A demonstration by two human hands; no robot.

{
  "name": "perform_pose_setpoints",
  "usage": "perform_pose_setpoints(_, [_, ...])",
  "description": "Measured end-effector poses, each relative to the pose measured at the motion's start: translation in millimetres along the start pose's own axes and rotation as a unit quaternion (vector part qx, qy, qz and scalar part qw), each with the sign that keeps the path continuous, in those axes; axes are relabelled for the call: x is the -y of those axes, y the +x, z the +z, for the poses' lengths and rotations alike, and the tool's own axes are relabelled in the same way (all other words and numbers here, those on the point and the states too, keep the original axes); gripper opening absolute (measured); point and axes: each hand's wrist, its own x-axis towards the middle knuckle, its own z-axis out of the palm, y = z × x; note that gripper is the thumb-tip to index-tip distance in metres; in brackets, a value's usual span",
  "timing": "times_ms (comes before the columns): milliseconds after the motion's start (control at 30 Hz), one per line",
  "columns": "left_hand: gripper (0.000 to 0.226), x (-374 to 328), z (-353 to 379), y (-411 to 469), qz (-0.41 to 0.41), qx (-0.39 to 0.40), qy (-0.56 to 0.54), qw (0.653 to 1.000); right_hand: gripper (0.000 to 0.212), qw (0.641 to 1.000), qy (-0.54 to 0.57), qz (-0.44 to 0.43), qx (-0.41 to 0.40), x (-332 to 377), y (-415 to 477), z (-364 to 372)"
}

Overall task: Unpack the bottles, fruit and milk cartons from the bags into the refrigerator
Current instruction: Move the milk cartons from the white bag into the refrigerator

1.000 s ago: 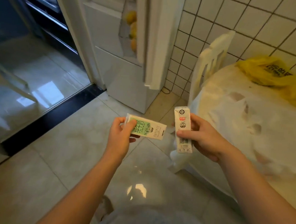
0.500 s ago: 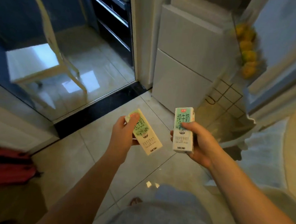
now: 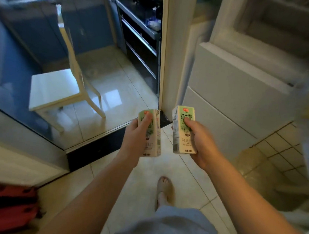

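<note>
Your left hand (image 3: 136,133) is curled round the left carton (image 3: 153,140) of milk, thumb laid across the green front, carton roughly upright. Your right hand (image 3: 201,143) grips the right carton (image 3: 182,131) from its side, thumb on the label, also upright and facing you. The two cartons are side by side, close but not touching, pretty much dead centre. The white refrigerator (image 3: 232,96) is at 2 o'clock from them, lower drawer fronts shut. White chair (image 3: 61,89) off at 9 o'clock. Your foot (image 3: 164,188) is at 6 o'clock on the tile floor (image 3: 142,184), and there's something red (image 3: 7,207) down at 8 o'clock, too blurry to call.
</note>
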Motion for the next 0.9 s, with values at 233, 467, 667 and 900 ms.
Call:
perform_pose_setpoints(233, [0.031,-118.2,86.4,114.4,0.134,0.024,0.015,0.991,0.018,0.987,-0.034,-0.155,-0.037,130.3,109.8,16.2])
perform_pose_setpoints(467, [0.023,-224.7,162.4,180.3,0.257,0.063,0.008,0.964,0.015,0.951,-0.013,-0.299,-0.079,240.7,163.2,4.7])
perform_pose_setpoints(667, [0.026,-306.0,247.6,209.5,0.37,0.121,0.003,0.921,0.014,0.884,-0.022,-0.445,-0.141,337.4,177.6,-34.9])
perform_pose_setpoints(900, [0.028,-408.9,342.5,220.9,0.469,0.21,-0.061,0.856,0.027,0.772,-0.035,-0.605,-0.192,455.2,175.5,-82.3])
